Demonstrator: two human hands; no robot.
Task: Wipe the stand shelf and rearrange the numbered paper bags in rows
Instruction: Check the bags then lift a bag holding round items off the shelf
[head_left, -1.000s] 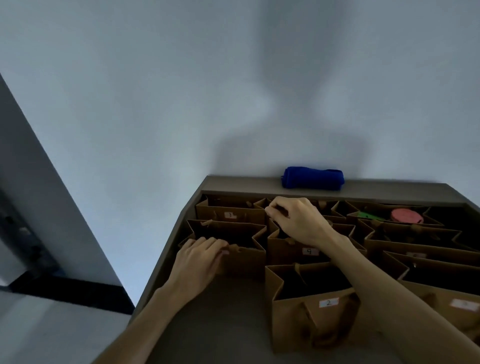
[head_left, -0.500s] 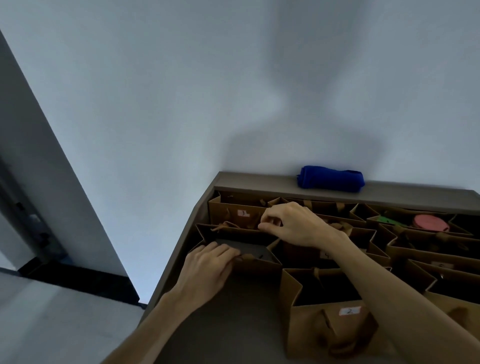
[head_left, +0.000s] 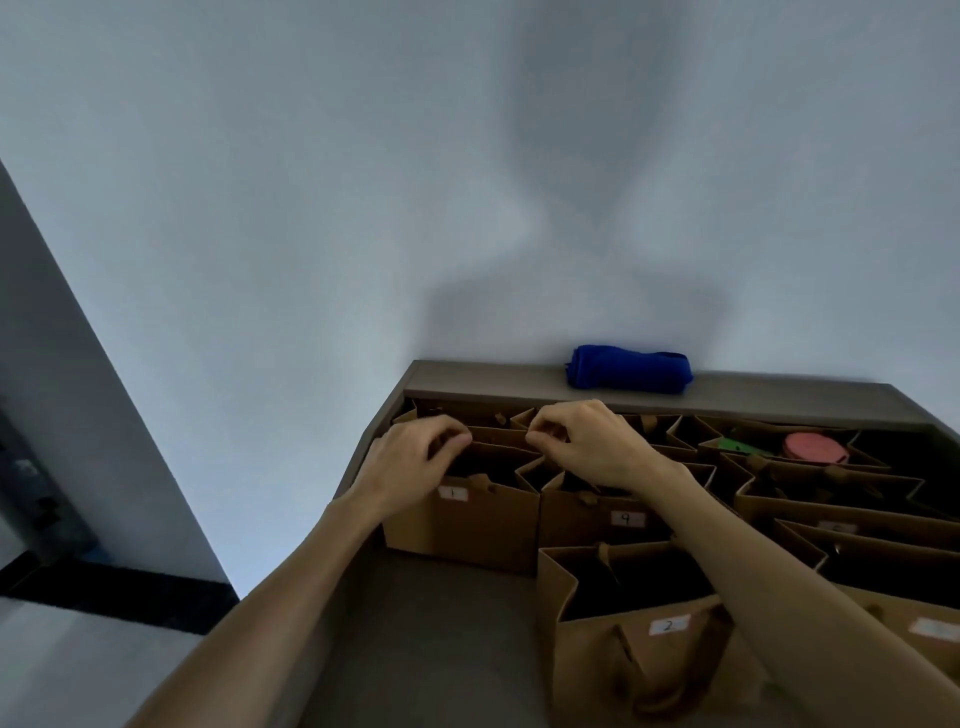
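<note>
A person's two bare forearms reach forward over a dark shelf (head_left: 431, 639) packed with open brown paper bags in rows. The left hand (head_left: 415, 460) and right hand (head_left: 587, 441) are both curled, fingers pinched, at the top edges of bags in the back-left corner. In front of the left hand stands the bag labelled 1 (head_left: 470, 522), beside it the bag labelled 9 (head_left: 602, 519), and nearer the camera the bag labelled 2 (head_left: 639, 649). A rolled blue cloth (head_left: 629, 368) lies on the ledge against the pale wall (head_left: 311, 208). A pink round object (head_left: 813, 448) sits in a bag at the right.
</note>
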